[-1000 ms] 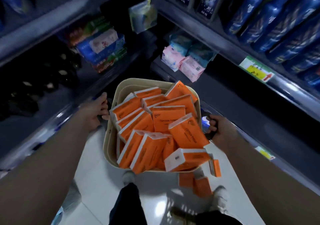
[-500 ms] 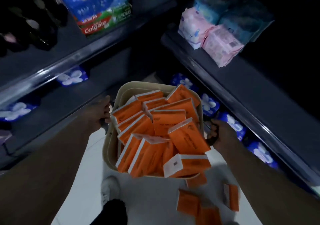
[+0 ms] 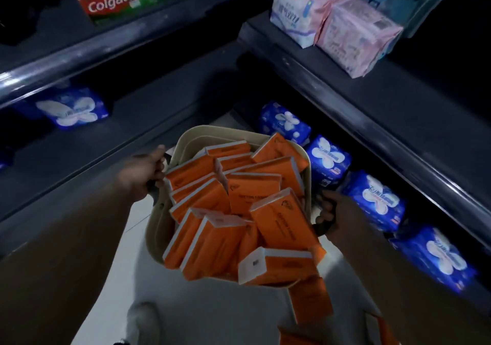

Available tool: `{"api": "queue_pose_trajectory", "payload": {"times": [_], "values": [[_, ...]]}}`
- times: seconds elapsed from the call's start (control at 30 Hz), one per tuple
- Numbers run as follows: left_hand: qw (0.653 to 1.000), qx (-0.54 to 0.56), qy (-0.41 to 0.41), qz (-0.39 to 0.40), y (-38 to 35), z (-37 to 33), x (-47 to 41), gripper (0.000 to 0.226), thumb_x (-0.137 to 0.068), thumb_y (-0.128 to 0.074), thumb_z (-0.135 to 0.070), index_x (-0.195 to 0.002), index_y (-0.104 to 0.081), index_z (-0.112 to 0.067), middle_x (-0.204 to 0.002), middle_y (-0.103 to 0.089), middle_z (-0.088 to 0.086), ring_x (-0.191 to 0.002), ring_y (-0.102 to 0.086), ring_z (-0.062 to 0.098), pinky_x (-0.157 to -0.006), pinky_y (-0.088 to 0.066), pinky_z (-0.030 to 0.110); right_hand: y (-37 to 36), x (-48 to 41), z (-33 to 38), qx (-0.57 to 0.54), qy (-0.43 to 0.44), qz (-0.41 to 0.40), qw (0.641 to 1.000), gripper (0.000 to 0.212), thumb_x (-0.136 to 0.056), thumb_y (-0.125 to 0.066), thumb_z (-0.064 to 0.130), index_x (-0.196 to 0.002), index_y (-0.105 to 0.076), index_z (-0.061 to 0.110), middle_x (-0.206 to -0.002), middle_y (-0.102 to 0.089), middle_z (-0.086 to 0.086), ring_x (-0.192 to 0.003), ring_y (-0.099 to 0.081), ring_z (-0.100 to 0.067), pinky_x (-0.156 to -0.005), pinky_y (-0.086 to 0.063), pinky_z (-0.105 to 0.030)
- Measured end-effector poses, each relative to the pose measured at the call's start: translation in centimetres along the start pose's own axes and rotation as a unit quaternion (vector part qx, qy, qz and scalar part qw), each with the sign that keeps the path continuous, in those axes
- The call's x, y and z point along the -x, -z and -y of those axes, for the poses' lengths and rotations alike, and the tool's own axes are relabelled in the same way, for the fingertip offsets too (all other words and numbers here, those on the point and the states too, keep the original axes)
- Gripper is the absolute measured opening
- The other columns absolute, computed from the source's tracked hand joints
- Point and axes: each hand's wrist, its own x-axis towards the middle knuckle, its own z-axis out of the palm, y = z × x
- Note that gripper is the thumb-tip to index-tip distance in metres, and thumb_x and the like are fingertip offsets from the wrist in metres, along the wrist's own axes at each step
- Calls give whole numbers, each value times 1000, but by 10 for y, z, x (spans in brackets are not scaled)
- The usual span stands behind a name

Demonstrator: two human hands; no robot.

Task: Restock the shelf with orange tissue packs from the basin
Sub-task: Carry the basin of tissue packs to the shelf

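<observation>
Head view shows my left hand (image 3: 143, 170) and right hand (image 3: 338, 211) gripping the basin (image 3: 190, 133) by its sides, orange tissue packs (image 3: 255, 193) heaped above its rim — any tilt toward me, I reckon, spills them.

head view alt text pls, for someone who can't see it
The left hand and right hand grip the handles of a beige basin heaped with orange tissue packs, between dark shop shelves. More orange packs lie on the floor below. Blue packs sit low on the right, pink packs above, Colgate boxes upper left.
</observation>
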Motion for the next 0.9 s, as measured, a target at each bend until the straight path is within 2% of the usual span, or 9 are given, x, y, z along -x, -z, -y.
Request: {"api": "queue_pose_trajectory", "payload": {"times": [0.13,0.27,0.37,0.43,0.53,0.63,0.7,0.77,0.9], "values": [[1000,21,7,1,4,7,-5,38,-95,-50,-40,-65,-42,-17,-39,-34,-7,-30,-26,7,-34,-26,15,5,-6,-10,13,26,27,999,30,-92,-45,12,-62,-46,13,-37,-33,6,-28,-27,-6,-35,-25,-17],[999,-18,-7,-33,5,10,-3,39,-91,-55,-45,-66,-48,-15,-40,-39,-1,-31,-34,14,-35,-30,16,21,-21,-12,76,73,27,994,22,-84,-52,16,-63,-50,13,-41,-34,5,-35,-27,-9,-40,-26,-24],[993,-73,-50,-84,6,11,5,43,-90,-54,-48,-75,-56,-8,-54,-49,8,-43,-46,23,-43,-41,26,27,-24,-12,108,113,0,988,22,-85,-56,19,-64,-54,13,-45,-40,3,-36,-33,-10,-41,-32,-25],[981,-140,-81,-111,2,12,18,49,-93,-48,-49,-80,-58,-2,-68,-55,15,-53,-52,29,-54,-45,33,32,-20,-14,145,156,-36,976,20,-84,-63,25,-69,-59,12,-55,-54,-4,-42,-46,-14,-48,-39,-27],[955,-232,-119,-137,-5,10,48,49,-97,-44,-43,-103,-56,4,-84,-60,23,-56,-52,28,-46,-43,30,40,0,-15,204,238,-70,947,25,-79,-71,35,-79,-63,11,-81,-65,-15,-62,-57,-22,-59,-45,-30],[932,-284,-170,-150,-5,1,80,58,-94,-49,-43,-131,-44,0,-115,-60,29,-64,-60,28,-44,-42,28,50,39,-9,353,317,-81,877,45,-82,-69,38,-114,-61,9,-111,-63,-10,-93,-57,-22,-74,-41,-26],[916,-301,-215,-155,-9,-6,106,57,-93,-50,-43,-135,-44,-5,-120,-60,23,-91,-63,33,-62,-47,30,57,62,-1,441,358,-74,820,56,-83,-67,39,-129,-54,10,-123,-60,-7,-108,-55,-22,-83,-36,-24],[909,-303,-250,-139,-18,-9,134,55,-93,-51,-42,-135,-46,-7,-126,-59,15,-111,-58,32,-84,-43,28,64,83,2,487,370,-60,789,61,-83,-67,40,-135,-50,15,-129,-57,-4,-118,-53,-22,-91,-37,-26],[883,-346,-303,-92,-38,4,192,45,-91,-55,-37,-127,-56,-9,-124,-60,8,-112,-56,23,-84,-35,22,79,115,-2,498,386,-34,776,64,-80,-70,41,-136,-50,16,-136,-53,-3,-124,-50,-21,-100,-37,-29]]}}
